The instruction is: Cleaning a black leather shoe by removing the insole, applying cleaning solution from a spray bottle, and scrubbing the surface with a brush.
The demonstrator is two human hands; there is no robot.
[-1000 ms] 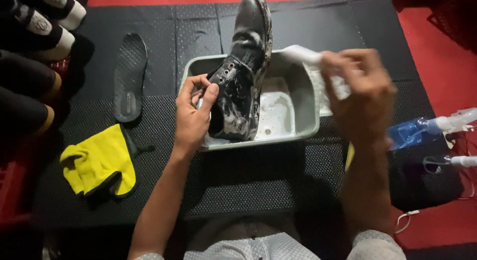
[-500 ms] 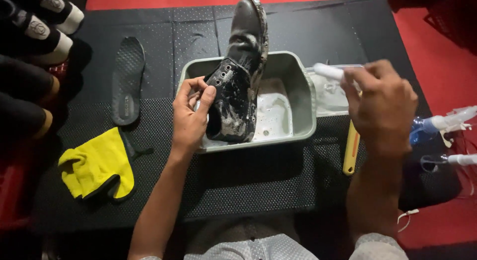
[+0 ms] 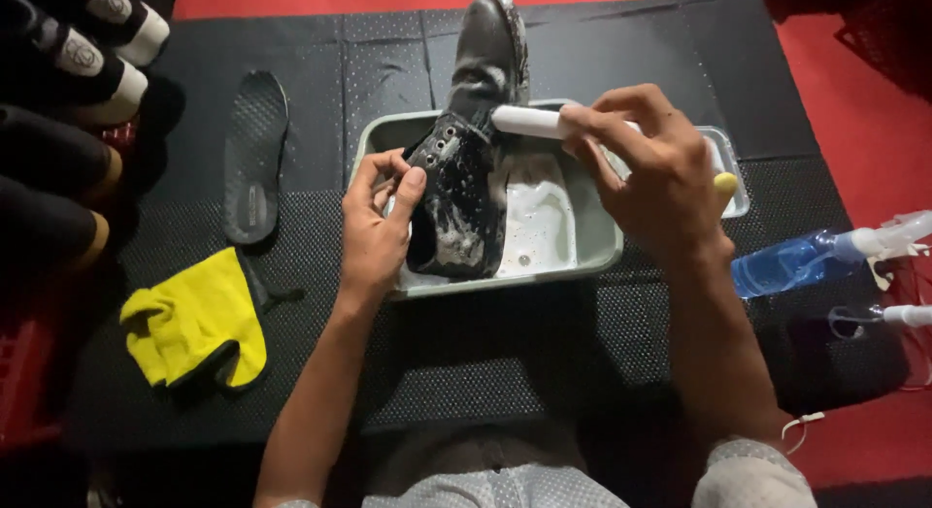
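A black shoe [image 3: 470,149], wet with white suds, stands tilted in a grey-green plastic tub [image 3: 602,246] on a black mat. My left hand [image 3: 381,227] grips the shoe's collar near the eyelets. My right hand [image 3: 652,173] holds a white-handled brush [image 3: 529,122] sideways, its tip touching the shoe's upper. Soapy water lies in the tub's bottom.
A loose black insole [image 3: 254,154] lies left of the tub, a yellow cloth [image 3: 199,319] in front of it. Several dark shoes [image 3: 68,91] are stacked at the far left. A blue spray bottle [image 3: 815,258] lies at the right, beside a small clear container [image 3: 728,173].
My right hand has swung left from the tub's right side, bringing the white brush over to the shoe. The left hand has kept its hold on the shoe.
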